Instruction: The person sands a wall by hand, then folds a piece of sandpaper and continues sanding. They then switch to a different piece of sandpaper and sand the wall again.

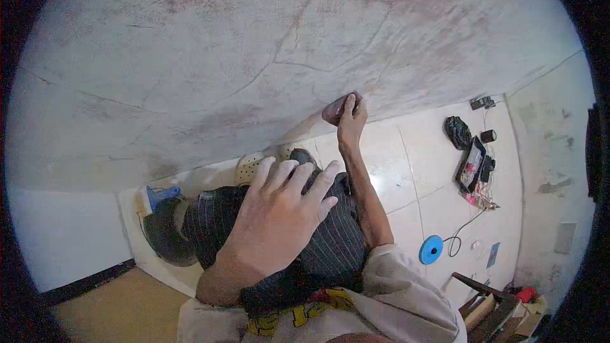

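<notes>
while the left hand (pixel 279 216) is laid flat and spread on the knee of the striped trousers (pixel 337 241), with nothing held in it, the right hand (pixel 351 121) is reached forward to the grey plastered wall (pixel 254 57). a maroon pad (pixel 335 110), perhaps a sanding block though that cannot be told for sure, is clasped between the right thumb and fingers. it is pressed against the wall low down, just above the line where the plaster meets the tiled floor (pixel 406 171). the pad is seen at the fingertips and a little to their left, its long axis slanted roughly along the foot of the wall, with the forearm nearly square to it. the right hand is on the pad and the left is kept well apart from it. hairline cracks are seen in the plaster above and to the left of the pad. cream perforated clogs (pixel 251 166) are seen just beyond the knee. a blue disc (pixel 431 249), a tray of small tools (pixel 473 165) and a black bag (pixel 456 132) are set on the tiles to the right, well apart from both hands.
</notes>
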`<control>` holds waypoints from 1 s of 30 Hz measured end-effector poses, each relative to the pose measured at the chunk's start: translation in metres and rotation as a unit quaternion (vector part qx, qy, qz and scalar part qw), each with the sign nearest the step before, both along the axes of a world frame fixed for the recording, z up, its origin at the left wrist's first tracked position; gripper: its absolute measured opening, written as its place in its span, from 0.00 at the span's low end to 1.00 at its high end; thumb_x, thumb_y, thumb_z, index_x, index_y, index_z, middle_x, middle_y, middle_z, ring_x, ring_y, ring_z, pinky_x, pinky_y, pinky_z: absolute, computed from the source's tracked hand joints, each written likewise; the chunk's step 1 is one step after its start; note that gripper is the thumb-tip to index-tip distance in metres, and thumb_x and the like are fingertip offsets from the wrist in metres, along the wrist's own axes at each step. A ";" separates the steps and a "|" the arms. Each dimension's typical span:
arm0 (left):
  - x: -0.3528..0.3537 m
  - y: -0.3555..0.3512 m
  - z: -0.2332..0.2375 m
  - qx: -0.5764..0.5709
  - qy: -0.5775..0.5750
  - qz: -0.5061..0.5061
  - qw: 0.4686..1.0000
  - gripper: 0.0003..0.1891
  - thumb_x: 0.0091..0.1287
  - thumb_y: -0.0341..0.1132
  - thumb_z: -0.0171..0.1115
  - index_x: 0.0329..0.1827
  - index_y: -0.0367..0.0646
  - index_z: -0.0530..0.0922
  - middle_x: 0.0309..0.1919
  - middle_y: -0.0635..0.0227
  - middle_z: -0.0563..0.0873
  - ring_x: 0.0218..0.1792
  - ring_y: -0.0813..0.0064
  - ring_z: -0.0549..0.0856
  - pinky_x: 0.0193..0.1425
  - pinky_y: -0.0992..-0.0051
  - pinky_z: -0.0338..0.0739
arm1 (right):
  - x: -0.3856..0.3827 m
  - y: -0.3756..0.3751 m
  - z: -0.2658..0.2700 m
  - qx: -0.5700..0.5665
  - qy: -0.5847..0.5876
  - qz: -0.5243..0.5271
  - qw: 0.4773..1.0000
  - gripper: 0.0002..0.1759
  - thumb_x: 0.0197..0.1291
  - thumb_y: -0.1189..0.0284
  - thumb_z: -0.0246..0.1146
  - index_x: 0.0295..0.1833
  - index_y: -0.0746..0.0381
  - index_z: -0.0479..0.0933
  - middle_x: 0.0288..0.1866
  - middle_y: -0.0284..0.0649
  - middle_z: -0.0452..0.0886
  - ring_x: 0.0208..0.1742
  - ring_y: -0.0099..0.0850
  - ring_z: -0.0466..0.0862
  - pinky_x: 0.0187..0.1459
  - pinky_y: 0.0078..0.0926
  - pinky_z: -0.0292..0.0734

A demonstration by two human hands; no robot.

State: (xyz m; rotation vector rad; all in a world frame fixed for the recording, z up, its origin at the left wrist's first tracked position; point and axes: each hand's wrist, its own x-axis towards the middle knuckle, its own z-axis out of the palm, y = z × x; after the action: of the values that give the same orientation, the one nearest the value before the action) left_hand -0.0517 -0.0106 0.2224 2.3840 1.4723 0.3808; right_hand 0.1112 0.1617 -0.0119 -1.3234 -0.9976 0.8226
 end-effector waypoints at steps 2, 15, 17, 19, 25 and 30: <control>0.002 0.000 0.002 -0.005 0.002 -0.003 1.000 0.24 0.71 0.42 0.59 0.68 0.44 0.73 0.53 0.59 0.81 0.58 0.59 0.78 0.69 0.59 0.67 | 0.001 0.007 -0.006 0.020 -0.021 -0.036 0.999 0.19 0.77 0.61 0.52 0.48 0.68 0.76 0.35 0.38 0.76 0.40 0.28 0.74 0.45 0.30 0.72; 0.000 -0.004 -0.002 0.011 0.012 0.007 1.000 0.25 0.71 0.45 0.59 0.68 0.45 0.73 0.54 0.59 0.81 0.59 0.59 0.77 0.71 0.57 0.65 | 0.010 0.005 -0.012 -0.018 0.077 0.026 0.996 0.18 0.77 0.61 0.51 0.48 0.68 0.74 0.38 0.38 0.75 0.42 0.29 0.74 0.47 0.30 0.71; 0.001 -0.002 -0.002 0.003 0.012 0.004 1.000 0.25 0.71 0.45 0.59 0.68 0.45 0.73 0.54 0.60 0.81 0.59 0.59 0.77 0.71 0.58 0.66 | 0.011 0.009 -0.021 0.021 -0.044 0.013 0.999 0.19 0.78 0.60 0.52 0.52 0.67 0.74 0.38 0.35 0.76 0.39 0.23 0.75 0.42 0.26 0.75; 0.002 0.000 -0.001 0.003 0.016 -0.002 1.000 0.25 0.71 0.45 0.60 0.68 0.45 0.73 0.53 0.60 0.81 0.59 0.59 0.77 0.71 0.58 0.66 | 0.000 -0.007 0.017 0.009 0.034 0.007 0.999 0.18 0.78 0.60 0.52 0.49 0.66 0.74 0.37 0.34 0.75 0.37 0.22 0.75 0.41 0.25 0.75; 0.004 -0.002 -0.003 -0.006 0.027 -0.004 1.000 0.25 0.70 0.44 0.60 0.68 0.45 0.74 0.53 0.61 0.81 0.59 0.60 0.77 0.71 0.59 0.66 | 0.007 0.005 -0.012 0.042 -0.076 -0.002 0.996 0.20 0.78 0.60 0.50 0.43 0.68 0.73 0.34 0.38 0.78 0.37 0.29 0.78 0.41 0.28 0.76; 0.004 -0.003 -0.003 0.000 0.043 -0.002 0.999 0.26 0.70 0.45 0.61 0.69 0.45 0.73 0.54 0.60 0.81 0.60 0.60 0.77 0.71 0.58 0.66 | 0.007 -0.003 -0.013 -0.104 0.155 0.003 0.982 0.19 0.77 0.62 0.50 0.39 0.68 0.71 0.30 0.38 0.74 0.32 0.29 0.72 0.38 0.32 0.71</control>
State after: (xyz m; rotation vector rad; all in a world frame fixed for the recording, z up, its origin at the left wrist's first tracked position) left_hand -0.0478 -0.0135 0.2191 2.4314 1.5037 0.2817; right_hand 0.1183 0.1583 -0.0248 -1.3172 -0.6827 1.1230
